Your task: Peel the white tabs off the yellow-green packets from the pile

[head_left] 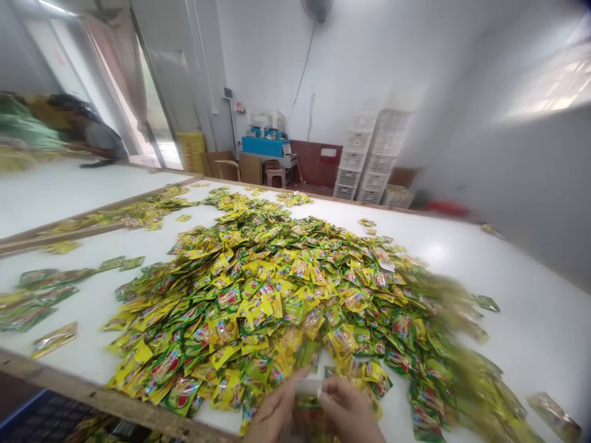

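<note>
At the bottom centre of the frame, the left hand (273,413) and right hand (351,411) both close their fingers around a blurred small bundle of sachets (308,403) held between them. Just beyond spreads a large pile of yellow-green sachets (277,289) on a white table (508,295). Far behind, at upper centre, stand white crates (369,160) and, upper left, a person (92,129)

I count one left hand (273,413), one right hand (351,409), one desk (508,277), one sachet heap (277,289) with packets beyond counting, two crate stacks (379,154).
</note>
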`<action>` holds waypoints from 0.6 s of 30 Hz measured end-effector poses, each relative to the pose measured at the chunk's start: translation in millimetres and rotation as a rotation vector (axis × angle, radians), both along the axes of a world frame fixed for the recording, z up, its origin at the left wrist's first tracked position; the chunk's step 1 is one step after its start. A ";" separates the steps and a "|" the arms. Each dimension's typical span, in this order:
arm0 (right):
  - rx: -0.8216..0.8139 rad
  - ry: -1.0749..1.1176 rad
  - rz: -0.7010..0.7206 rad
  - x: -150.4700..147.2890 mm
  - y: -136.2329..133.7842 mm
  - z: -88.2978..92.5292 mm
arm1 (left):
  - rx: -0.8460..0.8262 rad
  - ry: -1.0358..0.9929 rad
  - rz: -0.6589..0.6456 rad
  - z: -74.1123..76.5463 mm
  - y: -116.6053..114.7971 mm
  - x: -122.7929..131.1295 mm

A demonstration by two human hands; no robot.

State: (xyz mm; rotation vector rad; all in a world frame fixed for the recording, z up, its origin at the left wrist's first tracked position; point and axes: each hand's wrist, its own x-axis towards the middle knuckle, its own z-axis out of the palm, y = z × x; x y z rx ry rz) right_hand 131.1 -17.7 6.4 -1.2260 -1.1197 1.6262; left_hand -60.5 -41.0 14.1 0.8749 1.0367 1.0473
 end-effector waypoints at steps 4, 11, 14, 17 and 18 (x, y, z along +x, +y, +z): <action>-0.005 0.027 0.035 -16.0 -1.1 3.3 | -0.103 -0.264 0.010 6.8 1.3 10.6; 0.250 -0.199 -0.030 -33.7 10.2 34.9 | -0.096 -0.115 0.237 12.6 13.8 9.4; 0.186 -0.123 0.023 -33.4 10.6 28.4 | 0.003 0.048 0.207 9.7 10.8 -0.4; 0.160 -0.120 0.033 -30.9 12.0 20.4 | 0.064 0.166 0.204 7.2 8.9 -1.9; 0.141 -0.114 0.042 -30.1 13.1 19.3 | 0.066 0.188 0.216 6.9 9.5 -0.6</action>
